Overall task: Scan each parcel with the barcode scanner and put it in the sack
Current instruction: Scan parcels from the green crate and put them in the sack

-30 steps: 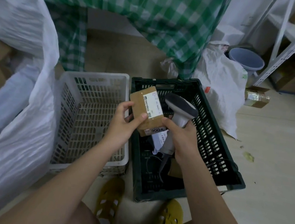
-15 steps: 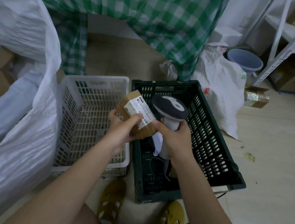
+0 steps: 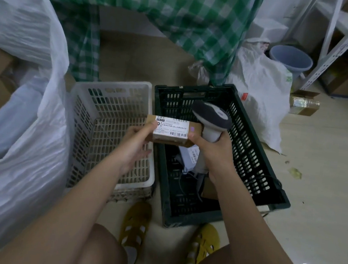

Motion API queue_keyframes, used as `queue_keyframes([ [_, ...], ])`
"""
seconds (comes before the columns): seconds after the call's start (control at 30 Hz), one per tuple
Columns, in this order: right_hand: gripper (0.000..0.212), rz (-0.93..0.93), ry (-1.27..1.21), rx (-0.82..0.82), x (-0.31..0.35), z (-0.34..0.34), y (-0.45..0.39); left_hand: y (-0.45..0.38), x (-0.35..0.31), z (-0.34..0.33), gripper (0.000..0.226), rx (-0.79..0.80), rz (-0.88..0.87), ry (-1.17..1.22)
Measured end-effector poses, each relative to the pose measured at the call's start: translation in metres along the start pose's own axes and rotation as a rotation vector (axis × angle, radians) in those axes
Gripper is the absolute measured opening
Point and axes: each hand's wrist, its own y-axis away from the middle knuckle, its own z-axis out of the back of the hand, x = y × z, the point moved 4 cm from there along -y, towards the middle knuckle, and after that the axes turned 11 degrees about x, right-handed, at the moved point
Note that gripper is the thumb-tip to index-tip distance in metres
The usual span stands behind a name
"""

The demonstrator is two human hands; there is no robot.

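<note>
Left hand pinched 1 parcel; right hand gripped 1 scanner; 2 crates; dark one held maybe 2 parcels.

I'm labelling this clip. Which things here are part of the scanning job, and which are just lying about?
In the job: small cardboard parcel, barcode scanner, white sack, green crate, left hand, right hand.

Lying about: white basket, blue bucket, checked cloth, shelving.
</note>
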Motion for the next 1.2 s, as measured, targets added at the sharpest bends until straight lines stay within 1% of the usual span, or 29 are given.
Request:
queue_keyframes([
  [0.13,0.060,-0.026,0.091,0.053,-0.002,0.003,-0.003,0.003,0.001,0.005,0.061,0.068,0.014,-0.045],
  [0.17,0.060,-0.030,0.109,0.061,-0.004,0.004,-0.004,0.003,0.002,0.007,0.063,0.082,0.003,-0.091],
  [0.23,0.057,-0.038,0.146,0.078,-0.006,0.005,-0.005,0.004,0.004,0.011,0.062,0.103,0.000,-0.274],
  [0.3,0.049,-0.064,0.179,0.083,-0.007,0.005,-0.004,0.003,0.009,0.015,0.052,0.111,0.013,-0.400],
  [0.37,0.041,-0.085,0.213,0.086,-0.005,0.005,-0.002,0.001,0.012,0.019,0.033,0.074,0.003,-0.382],
  [0.4,0.039,-0.088,0.227,0.093,-0.003,0.005,0.000,-0.001,0.013,0.022,0.028,0.042,-0.006,-0.360],
  [0.47,0.038,-0.083,0.255,0.113,0.002,0.006,0.005,-0.004,0.014,0.026,0.024,-0.025,-0.024,-0.342],
  [0.63,0.041,-0.120,0.341,0.230,0.001,0.005,0.024,-0.008,0.018,0.035,0.032,-0.182,-0.070,-0.297],
  [0.73,0.036,-0.186,0.310,0.340,-0.001,0.003,0.037,-0.010,0.018,0.038,0.035,-0.235,-0.092,-0.310],
  [0.87,0.023,-0.190,0.311,0.426,-0.001,0.006,0.047,-0.012,0.020,0.041,0.041,-0.257,-0.091,-0.303],
  [1.0,0.021,-0.192,0.331,0.509,-0.003,0.005,0.052,-0.015,0.022,0.041,0.042,-0.257,-0.095,-0.312],
  [1.2,0.018,-0.187,0.352,0.517,-0.006,0.004,0.051,-0.018,0.023,0.042,0.041,-0.259,-0.105,-0.296],
])
